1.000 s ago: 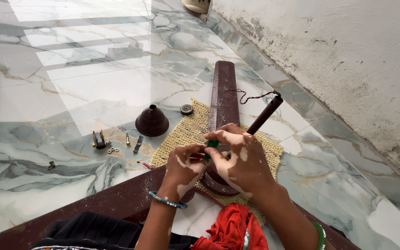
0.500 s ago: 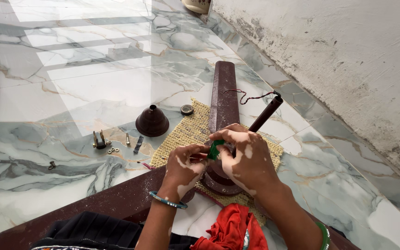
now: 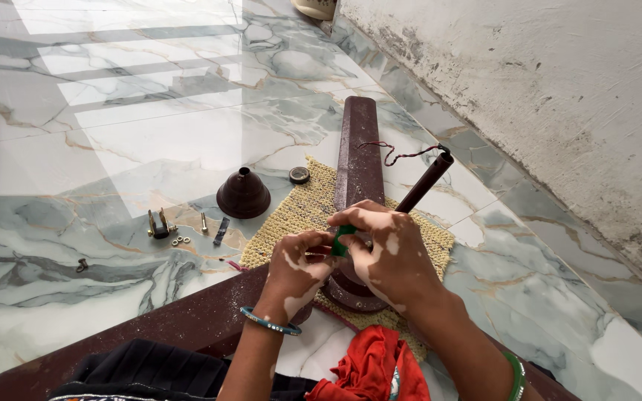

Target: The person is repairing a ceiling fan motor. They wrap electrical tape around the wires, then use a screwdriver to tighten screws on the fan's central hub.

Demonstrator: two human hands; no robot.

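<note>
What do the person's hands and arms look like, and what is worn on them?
Both forearms are bare, with no sleeves and no gloves. The left hand has a thin blue-green bangle at the wrist. The right hand has a green bangle farther up the forearm. No rings or cables show.

Bright daylight enters from the far left, laying window-shaped glare patches across the glossy marble floor (image 3: 113, 134). Shadows are soft and short. Focus is sharp throughout; slight wide-angle bending shows along the wall (image 3: 559, 89).
</note>
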